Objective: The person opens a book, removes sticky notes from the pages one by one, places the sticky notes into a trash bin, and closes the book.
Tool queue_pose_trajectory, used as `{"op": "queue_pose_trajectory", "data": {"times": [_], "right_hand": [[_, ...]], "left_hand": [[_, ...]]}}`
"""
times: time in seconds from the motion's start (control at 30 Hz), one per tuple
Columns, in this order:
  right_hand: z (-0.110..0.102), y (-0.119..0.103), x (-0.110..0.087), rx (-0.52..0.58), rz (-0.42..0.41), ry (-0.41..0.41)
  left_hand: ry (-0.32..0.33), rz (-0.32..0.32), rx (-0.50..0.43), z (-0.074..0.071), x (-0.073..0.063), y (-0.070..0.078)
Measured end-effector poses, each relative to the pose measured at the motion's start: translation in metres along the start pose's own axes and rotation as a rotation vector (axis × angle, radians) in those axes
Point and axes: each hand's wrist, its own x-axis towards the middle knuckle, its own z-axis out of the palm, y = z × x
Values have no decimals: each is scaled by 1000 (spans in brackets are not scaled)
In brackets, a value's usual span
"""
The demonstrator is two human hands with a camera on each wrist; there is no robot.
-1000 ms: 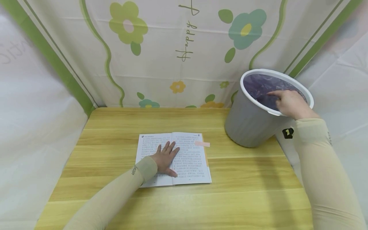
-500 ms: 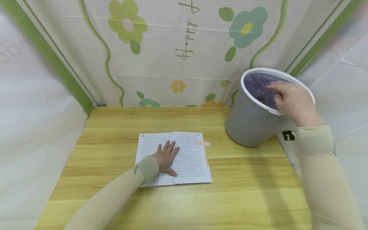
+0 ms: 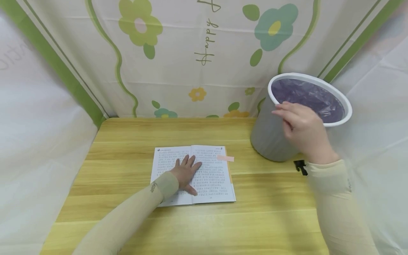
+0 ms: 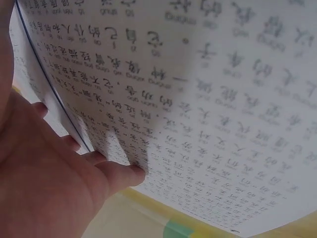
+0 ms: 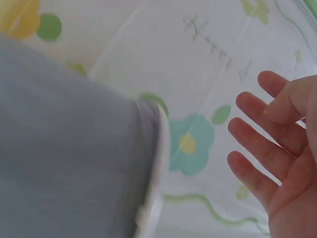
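An open book [image 3: 211,177] with printed pages lies flat on the wooden table. My left hand [image 3: 186,174] rests on it with spread fingers, across the middle fold; the left wrist view shows the fingers [image 4: 121,177] on the printed page. A pale pink strip [image 3: 225,158] lies at the right page's edge and sticks out past it. My right hand [image 3: 302,129] is in the air in front of the grey trash bin [image 3: 271,134], overlapping its rim in the head view. In the right wrist view its fingers [image 5: 257,148] are loosely bent, with nothing held.
The bin has a white rim [image 3: 345,109] and a dark purple liner [image 3: 306,94], and stands at the table's back right corner. A small black clip-like object [image 3: 300,167] shows beside the right cuff. A flower-patterned curtain [image 3: 175,53] hangs behind the wooden table [image 3: 127,138].
My right hand has moved from over the bin's opening to the left and toward me, out in front of the bin. The left hand stays on the book.
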Motion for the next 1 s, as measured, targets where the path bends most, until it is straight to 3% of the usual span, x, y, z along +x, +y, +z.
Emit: {"op": "queue_pose_trajectory", "data": {"times": [0.13, 0.27, 0.43, 0.6, 0.8, 1.0], "right_hand": [[24, -10, -17, 40, 5, -15], [56, -16, -41, 63, 35, -97], [110, -26, -77, 117, 89, -330], [155, -35, -109, 137, 114, -512], [183, -39, -129, 91, 128, -523], [194, -43, -139, 1, 84, -535]], "left_hand": [[-17, -10, 9, 0, 3, 0], [-44, -21, 20, -4, 4, 2], [-59, -49, -9, -11, 7, 5], [-13, -49, -65, -16, 14, 7], [28, -59, 5, -12, 19, 8], [21, -81, -7, -10, 21, 11]]}}
